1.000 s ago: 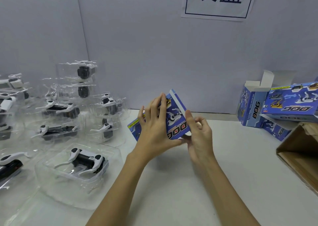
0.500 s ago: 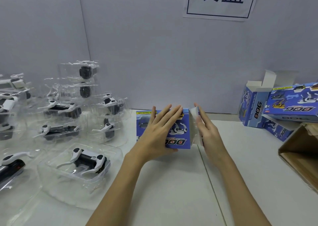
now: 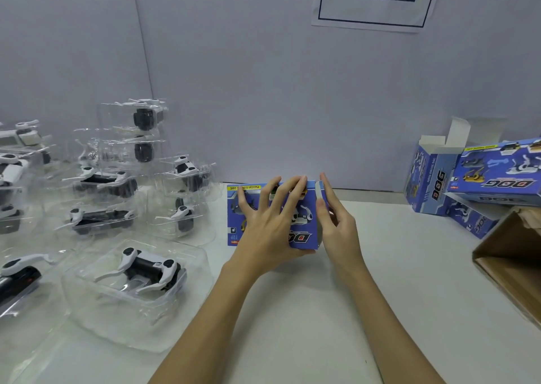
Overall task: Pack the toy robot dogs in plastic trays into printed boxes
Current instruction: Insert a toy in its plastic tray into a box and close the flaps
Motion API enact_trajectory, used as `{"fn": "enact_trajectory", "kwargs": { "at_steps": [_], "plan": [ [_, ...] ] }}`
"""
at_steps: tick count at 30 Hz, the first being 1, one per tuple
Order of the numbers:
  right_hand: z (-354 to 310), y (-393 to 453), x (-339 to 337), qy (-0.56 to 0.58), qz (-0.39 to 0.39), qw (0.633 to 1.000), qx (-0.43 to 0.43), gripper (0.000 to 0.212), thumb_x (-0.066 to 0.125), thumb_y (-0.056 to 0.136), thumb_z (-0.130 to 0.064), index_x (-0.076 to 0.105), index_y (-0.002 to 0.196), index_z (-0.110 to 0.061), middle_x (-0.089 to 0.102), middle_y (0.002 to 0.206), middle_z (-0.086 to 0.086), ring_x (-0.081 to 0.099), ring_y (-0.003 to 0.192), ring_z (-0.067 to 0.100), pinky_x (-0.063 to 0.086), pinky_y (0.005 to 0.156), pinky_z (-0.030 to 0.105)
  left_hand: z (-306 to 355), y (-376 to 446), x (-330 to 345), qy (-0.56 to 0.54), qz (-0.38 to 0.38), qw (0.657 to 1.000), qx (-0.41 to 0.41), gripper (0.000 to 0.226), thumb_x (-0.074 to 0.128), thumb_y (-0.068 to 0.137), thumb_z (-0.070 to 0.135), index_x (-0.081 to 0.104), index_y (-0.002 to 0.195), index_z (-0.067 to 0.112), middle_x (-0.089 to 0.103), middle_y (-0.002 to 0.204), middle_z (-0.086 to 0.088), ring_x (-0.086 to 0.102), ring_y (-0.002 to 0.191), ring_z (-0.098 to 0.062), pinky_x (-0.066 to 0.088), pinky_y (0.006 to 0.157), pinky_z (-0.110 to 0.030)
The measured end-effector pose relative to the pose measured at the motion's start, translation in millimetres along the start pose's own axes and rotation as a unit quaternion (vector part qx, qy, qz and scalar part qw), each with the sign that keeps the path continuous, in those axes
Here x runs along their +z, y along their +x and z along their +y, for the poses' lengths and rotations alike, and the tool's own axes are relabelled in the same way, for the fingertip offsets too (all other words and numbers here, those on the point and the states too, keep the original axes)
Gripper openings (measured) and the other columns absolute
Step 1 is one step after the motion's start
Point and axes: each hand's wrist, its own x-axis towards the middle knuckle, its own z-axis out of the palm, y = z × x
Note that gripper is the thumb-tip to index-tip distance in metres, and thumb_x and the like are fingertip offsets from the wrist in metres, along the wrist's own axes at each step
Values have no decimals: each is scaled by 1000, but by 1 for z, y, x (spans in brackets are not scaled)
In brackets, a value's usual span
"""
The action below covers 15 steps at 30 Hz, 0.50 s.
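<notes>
On the white bench [image 3: 292, 310], the left hand [image 3: 263, 231] presses spread fingers [image 3: 295, 196] on a blue printed box [image 3: 304, 237], the right hand [image 3: 336, 225] with straight fingers touching its end flap [image 3: 320, 190].

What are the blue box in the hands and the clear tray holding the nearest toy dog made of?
The blue box looks like thin printed card: white unprinted flap, crisp folds. The clear tray looks like thin glossy moulded plastic: see-through, with bright glints. The toy dog seems hard plastic.

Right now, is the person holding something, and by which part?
Yes, the blue printed box. The left hand lies with spread fingers on its printed front; the right hand presses straight fingers against its right end flap.
</notes>
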Motion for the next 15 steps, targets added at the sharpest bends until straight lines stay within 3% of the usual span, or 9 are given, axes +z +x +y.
{"fn": "enact_trajectory", "kwargs": {
  "at_steps": [7,15],
  "plan": [
    [3,0,0,13,14,1000,3,43,50,108,-23,48,145,-44,70,131,6,73,107,19,62,75,24,6,1,-3,18,-21,1000,-10,120,75,71,75,21,165,24,25,166,7,22,153,-24,12,110,-83],
    [4,0,0,5,10,1000,5,42,49,108,-24,48,143,-47,70,131,5,72,109,21,63,78,28,9,0,-4,31,-18,999,-12,118,73,72,76,22,165,24,26,165,6,25,153,-26,16,108,-82]
  ]
}}
